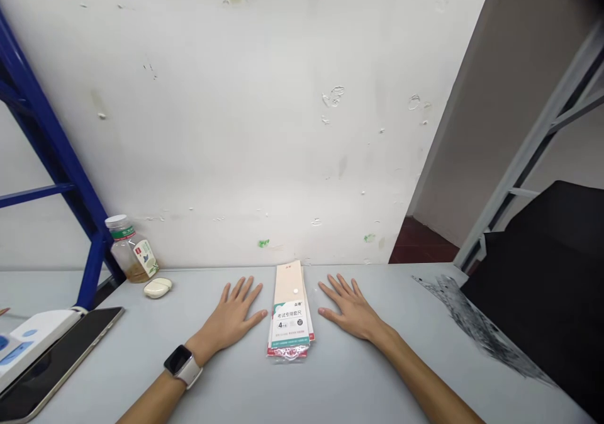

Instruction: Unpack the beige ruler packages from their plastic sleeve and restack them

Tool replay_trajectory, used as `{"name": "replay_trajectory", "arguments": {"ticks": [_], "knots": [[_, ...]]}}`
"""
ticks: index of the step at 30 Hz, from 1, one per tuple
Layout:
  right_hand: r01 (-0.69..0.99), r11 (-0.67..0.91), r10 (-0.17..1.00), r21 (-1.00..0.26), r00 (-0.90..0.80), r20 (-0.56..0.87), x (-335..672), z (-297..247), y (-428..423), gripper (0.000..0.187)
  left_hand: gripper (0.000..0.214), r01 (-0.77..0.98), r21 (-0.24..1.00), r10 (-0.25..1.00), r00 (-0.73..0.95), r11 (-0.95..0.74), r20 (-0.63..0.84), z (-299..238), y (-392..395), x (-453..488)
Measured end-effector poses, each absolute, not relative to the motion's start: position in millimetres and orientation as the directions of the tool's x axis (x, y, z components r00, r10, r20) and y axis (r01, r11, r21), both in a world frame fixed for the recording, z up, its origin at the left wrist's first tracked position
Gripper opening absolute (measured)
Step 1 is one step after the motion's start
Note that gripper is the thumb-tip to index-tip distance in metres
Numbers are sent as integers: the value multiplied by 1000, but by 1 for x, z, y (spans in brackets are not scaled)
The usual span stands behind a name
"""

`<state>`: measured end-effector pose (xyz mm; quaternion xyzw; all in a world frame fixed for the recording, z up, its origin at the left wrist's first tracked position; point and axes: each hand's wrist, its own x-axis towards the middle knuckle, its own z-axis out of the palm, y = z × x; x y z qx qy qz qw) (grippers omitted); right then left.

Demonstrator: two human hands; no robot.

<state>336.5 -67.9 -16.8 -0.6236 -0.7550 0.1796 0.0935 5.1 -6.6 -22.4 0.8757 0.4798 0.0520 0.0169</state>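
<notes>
A small stack of flat packaged ruler sets (290,311) in clear sleeves lies on the grey table (292,392), its long side pointing away from me. My left hand (234,316) rests flat on the table just left of the stack, fingers spread, a smartwatch (183,365) on its wrist. My right hand (348,309) lies flat just right of the stack, fingers spread too. Neither hand touches the packs or holds anything.
A clear bottle (127,250) with brownish liquid stands at the back left by the white wall, next to a small white case (158,287). A dark tablet (56,361) and a white device (28,342) lie at the left edge. A blue rack (56,153) rises on the left, black material (542,298) on the right.
</notes>
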Motion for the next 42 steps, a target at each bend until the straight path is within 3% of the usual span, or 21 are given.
{"name": "replay_trajectory", "arguments": {"ticks": [14,24,28,31,36,42], "knots": [[923,154,974,-353,-202,-103,337,-19,-66,77,69,832,71,834,544,-551,99,-25,-5,4],[909,155,984,-388,-176,-17,337,-19,-69,70,71,823,129,832,542,-554,117,-26,-5,3],[860,126,972,-495,-7,236,326,-17,-75,51,68,828,182,847,515,-531,132,-18,-11,10],[802,220,936,-555,-14,351,306,-13,-83,38,58,808,232,840,527,-542,128,-9,-19,21],[751,247,951,-612,-68,301,278,-16,-91,26,51,764,290,811,579,-577,88,-3,-30,34],[524,183,982,-832,-52,184,281,-19,-85,20,41,702,384,793,584,-600,171,-2,-32,38]]}}
